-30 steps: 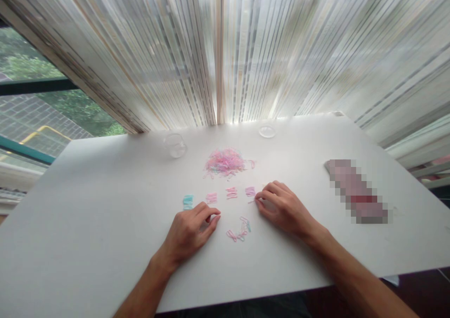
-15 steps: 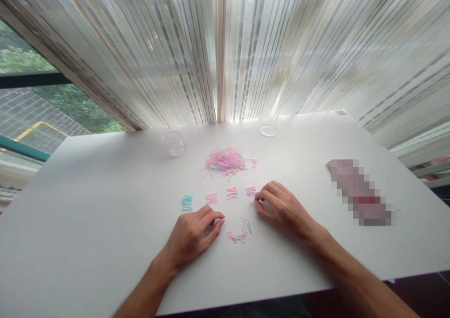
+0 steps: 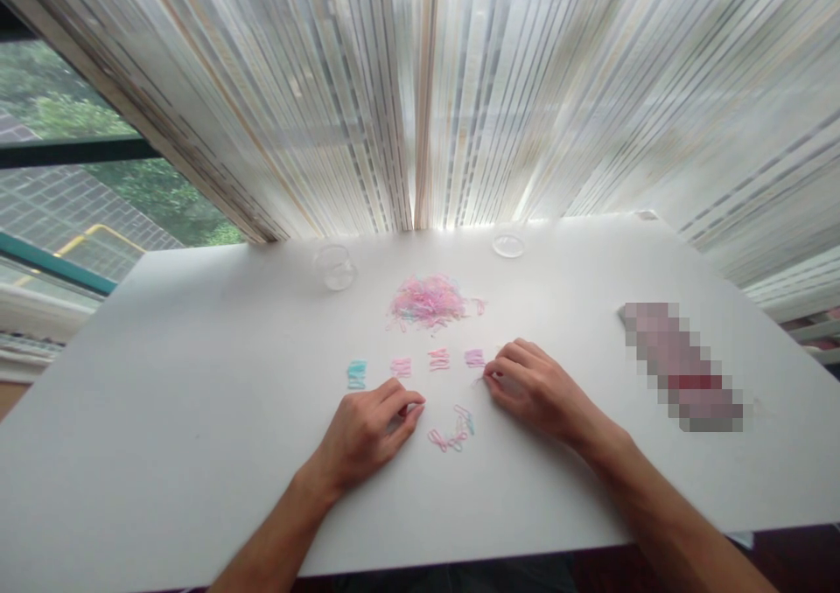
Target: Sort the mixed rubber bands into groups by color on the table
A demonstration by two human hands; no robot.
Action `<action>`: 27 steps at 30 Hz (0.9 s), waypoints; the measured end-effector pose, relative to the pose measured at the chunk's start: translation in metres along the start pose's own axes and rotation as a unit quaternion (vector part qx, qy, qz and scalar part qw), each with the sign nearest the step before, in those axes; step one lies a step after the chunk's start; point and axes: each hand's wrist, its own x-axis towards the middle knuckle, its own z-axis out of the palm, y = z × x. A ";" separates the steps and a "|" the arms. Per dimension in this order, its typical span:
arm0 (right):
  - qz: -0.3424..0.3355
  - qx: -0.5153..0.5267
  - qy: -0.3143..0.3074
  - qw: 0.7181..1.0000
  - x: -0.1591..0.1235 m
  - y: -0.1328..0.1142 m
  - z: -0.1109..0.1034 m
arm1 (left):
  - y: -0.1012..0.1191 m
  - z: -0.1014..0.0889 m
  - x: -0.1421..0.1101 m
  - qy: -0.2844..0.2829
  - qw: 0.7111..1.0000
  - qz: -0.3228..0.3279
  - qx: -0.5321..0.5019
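My right hand [image 3: 528,392] pinches a thin, pale purple rubber band [image 3: 479,379] at its fingertips. Just above the band lies a purple group of rubber bands [image 3: 473,359]. My left hand [image 3: 371,422] rests on the table with thumb and forefinger tips drawn together; anything between them is too small to make out. A pink group [image 3: 401,367] lies right above its knuckles, a turquoise group [image 3: 356,374] to the left, and a coral-pink group [image 3: 438,359] to the right. Between my hands curves a loose cluster of pink and bluish bands [image 3: 452,438].
Farther back is a mixed pile of rubber bands [image 3: 430,301]. A clear round container [image 3: 337,269] stands behind it to the left, a clear lid [image 3: 508,246] to the right. A blurred-out pinkish object [image 3: 682,370] lies at the right of the white table [image 3: 164,418]. Striped curtains hang behind.
The whole view has shifted slightly, so things sit a little farther right. Both hands keep nearly the same places on the table, the right still at the purple group.
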 end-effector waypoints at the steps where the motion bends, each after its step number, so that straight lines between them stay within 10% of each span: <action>1: -0.002 -0.003 0.006 1.000 0.001 -0.001 0.001 | 0.001 0.000 0.000 0.000 1.000 0.003 0.001; 27: -0.093 0.014 0.122 0.988 0.010 -0.049 0.017 | 0.011 0.010 0.003 0.114 0.989 0.037 -0.086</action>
